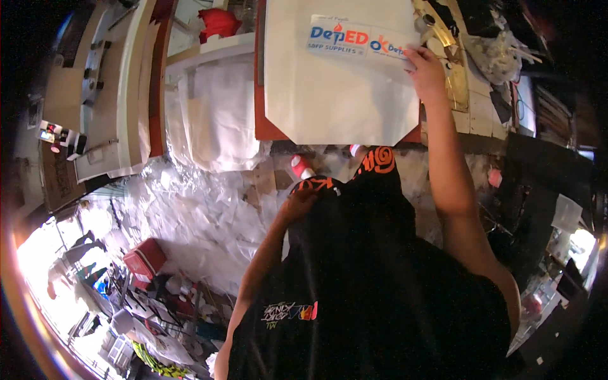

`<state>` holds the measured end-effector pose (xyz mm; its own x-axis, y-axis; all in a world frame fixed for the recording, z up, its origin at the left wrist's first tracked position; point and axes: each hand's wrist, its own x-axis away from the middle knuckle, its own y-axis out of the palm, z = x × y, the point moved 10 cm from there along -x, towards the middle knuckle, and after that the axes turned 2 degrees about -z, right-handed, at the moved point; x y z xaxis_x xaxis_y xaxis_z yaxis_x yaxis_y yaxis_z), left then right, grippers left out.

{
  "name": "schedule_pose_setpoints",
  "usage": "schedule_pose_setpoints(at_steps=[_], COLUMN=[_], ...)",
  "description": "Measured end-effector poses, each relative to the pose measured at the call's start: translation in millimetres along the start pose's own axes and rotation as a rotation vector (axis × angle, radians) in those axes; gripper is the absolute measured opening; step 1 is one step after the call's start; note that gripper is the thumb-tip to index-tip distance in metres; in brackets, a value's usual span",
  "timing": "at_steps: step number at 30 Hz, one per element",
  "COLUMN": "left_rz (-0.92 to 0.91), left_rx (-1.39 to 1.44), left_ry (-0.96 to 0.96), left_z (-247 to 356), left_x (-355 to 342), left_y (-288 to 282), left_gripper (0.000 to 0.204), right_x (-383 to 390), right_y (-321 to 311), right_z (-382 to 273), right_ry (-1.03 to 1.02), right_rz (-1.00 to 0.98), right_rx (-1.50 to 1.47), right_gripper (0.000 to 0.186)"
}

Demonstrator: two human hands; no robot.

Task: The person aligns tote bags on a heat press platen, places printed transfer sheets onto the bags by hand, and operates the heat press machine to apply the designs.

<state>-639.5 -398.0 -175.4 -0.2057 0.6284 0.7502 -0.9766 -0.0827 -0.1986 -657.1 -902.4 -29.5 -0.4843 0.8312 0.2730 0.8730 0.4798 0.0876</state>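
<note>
A large white sheet (342, 101), which looks like a flat bag with its two near corners cut off, lies on a reddish-brown board (272, 131). Across its upper part is a printed label strip (339, 41) with blue, red and orange lettering. My right hand (425, 73) is closed at the right end of this strip, thumb and fingers pinched on its edge. Down by my thigh, my left hand (299, 204) rests against my dark shorts (380, 183). Its fingers are dim, and whether they hold anything does not show.
White and clear plastic sheets (209, 215) cover much of the floor. Left of the board hangs more white sheeting (218, 120), with a red cloth (218, 23) behind it. Crumpled clear plastic (497, 57) lies on the right. A red box (144, 259) stands at lower left.
</note>
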Motion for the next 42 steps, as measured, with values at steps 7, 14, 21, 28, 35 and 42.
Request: schedule_pose_setpoints(at_steps=[7,14,21,28,35,42], left_rz=[0.619,0.942,0.917,0.991,1.019,1.048], left_rx=[0.088,-0.256,-0.596,-0.758,-0.759,-0.765], left_ry=[0.293,0.753,0.794,0.650,0.662,0.718], left_z=[100.4,258.0,309.5,299.0,302.5,301.2], left_x=[54.2,28.7,-37.0,-50.4,-44.0,-40.6], left_y=[-217.3,-263.9,-225.0,-223.1,-221.4,-221.9], left_gripper=[0.023,0.024,0.041,0.047,0.047,0.045], right_x=[-5.5,40.9,78.4,70.0,69.7,68.7], right_y=[50.5,65.5,82.4,70.9,71.5,72.8], right_z=[-20.3,-72.3,-55.1,-45.6,-46.0,-45.4], right_ry=[-0.012,-0.703,-0.927,-0.941,-0.916,-0.902], right_rz=[-0.039,0.199,0.023,0.050,0.054,0.044], right_rx=[0.289,1.045,1.290,1.159,1.156,1.147], right_gripper=[0.029,0.040,0.040,0.037,0.037,0.037])
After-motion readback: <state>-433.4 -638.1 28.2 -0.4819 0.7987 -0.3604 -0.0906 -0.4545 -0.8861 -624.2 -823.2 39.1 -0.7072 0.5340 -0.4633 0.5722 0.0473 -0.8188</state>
